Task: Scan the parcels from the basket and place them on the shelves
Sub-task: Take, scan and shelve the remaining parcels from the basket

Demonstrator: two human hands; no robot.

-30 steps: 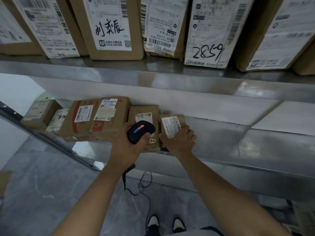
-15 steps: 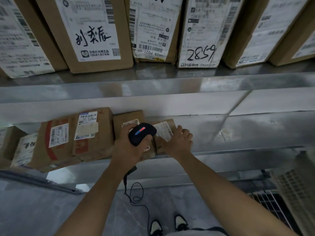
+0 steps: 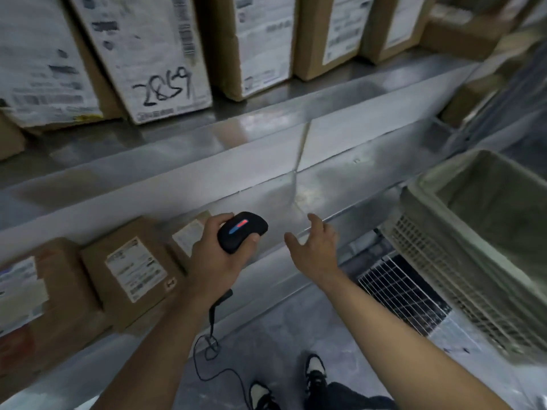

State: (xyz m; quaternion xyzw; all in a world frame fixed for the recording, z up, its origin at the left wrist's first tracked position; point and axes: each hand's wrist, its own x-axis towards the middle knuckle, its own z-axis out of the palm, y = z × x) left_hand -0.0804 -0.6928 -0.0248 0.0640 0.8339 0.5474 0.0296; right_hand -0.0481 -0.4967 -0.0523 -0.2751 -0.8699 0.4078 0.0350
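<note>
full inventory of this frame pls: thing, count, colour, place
upper-shelf parcels: at least five, brown card with white labels, one marked 2859, standing on the upper shelf
lower-shelf parcels: at least three, brown with white labels, left part of the lower shelf
shelves: two levels, grey metal, across the frame
basket: one, pale slatted plastic with a greyish liner, right, on a wire cart
scanner: one, black with a red and blue light, corded, in the left hand
shoes: two, black and white, bottom centre on the grey floor
left hand: grips the scanner
right hand: fingers spread, holds nothing, by the lower shelf edge
</note>
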